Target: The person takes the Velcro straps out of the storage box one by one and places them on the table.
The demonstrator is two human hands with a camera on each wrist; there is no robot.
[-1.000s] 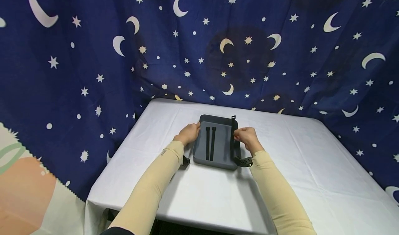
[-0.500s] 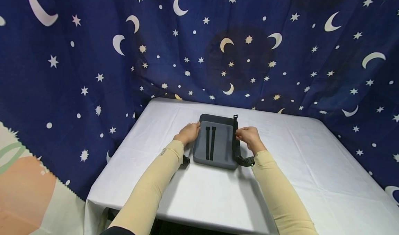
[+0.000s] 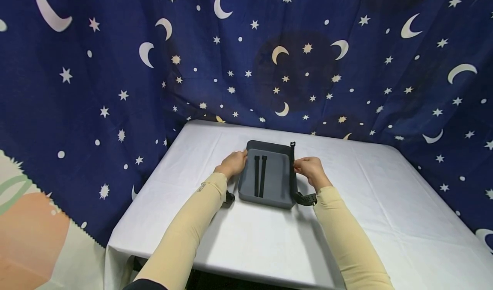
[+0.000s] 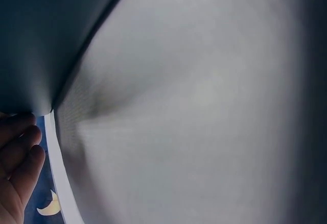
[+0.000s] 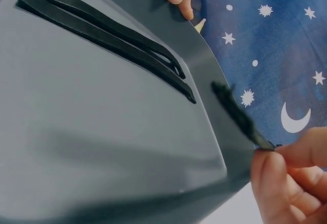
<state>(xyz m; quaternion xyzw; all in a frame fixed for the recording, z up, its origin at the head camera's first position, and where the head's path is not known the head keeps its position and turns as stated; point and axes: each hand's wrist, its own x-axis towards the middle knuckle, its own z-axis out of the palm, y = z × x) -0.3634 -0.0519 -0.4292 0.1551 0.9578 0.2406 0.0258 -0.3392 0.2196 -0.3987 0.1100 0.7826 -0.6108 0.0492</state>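
White-covered tabletop (image 3: 246, 243) beneath a gray tray (image 3: 276, 174); left hand (image 3: 233, 163) grips its left side; right hand (image 3: 311, 168) pinches a black strap (image 5: 235, 112) at its right; a slack pinch might drop it.

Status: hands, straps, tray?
Right hand pinching black strap at tray's right side. Left hand gripping tray's left rim. Two straps inside tray. No obstruction visible.

Soft shadows cross the bright white tablecloth (image 3: 254, 243), which blurs out of focus in the left wrist view.
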